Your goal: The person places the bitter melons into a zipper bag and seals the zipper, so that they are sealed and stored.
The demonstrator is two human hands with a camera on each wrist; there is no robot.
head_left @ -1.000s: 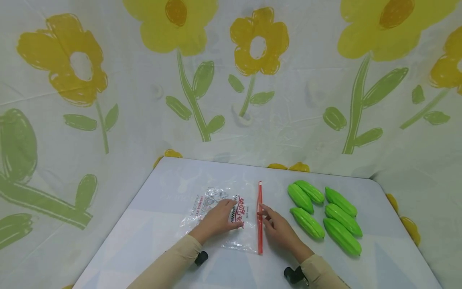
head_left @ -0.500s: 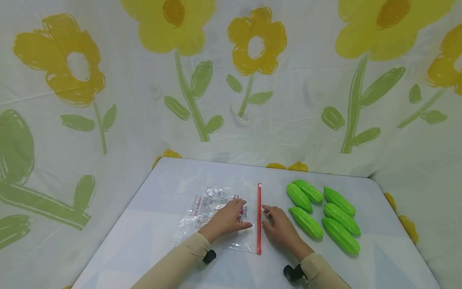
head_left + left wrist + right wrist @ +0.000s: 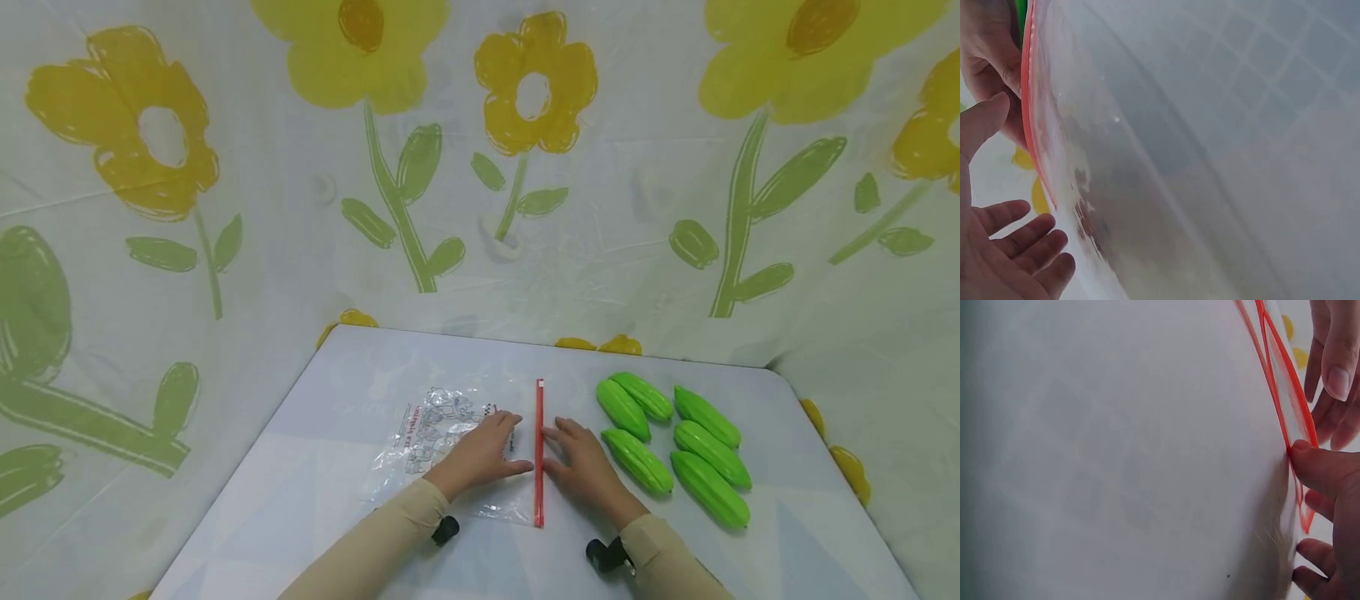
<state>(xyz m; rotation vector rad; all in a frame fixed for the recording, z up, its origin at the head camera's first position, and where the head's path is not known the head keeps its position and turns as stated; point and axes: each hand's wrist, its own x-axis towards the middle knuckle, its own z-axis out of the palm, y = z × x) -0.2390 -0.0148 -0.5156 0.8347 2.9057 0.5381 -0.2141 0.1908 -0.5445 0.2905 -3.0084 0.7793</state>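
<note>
A clear plastic zip bag [image 3: 438,433] with red print lies flat on the pale table [image 3: 315,500]. Its red zip strip [image 3: 538,454] runs front to back. My left hand [image 3: 487,452] rests flat on the bag just left of the strip, fingers straight. My right hand [image 3: 579,460] lies just right of the strip, fingers extended toward it. In the right wrist view my right thumb tip [image 3: 1302,453] touches the red strip [image 3: 1279,394], whose two lips stand slightly parted. The left wrist view shows my left hand [image 3: 1004,250] beside the strip [image 3: 1027,94].
Several green ribbed toy fruits [image 3: 675,446] lie in two rows to the right of my right hand. A sheet printed with yellow flowers [image 3: 480,167] hangs behind and around the table. The table's far edge [image 3: 555,343] is rounded at the corners.
My left hand slid right across the bag up to the red strip. My right hand lowered from lifting the strip to lying beside it, and the strip now lies straight.
</note>
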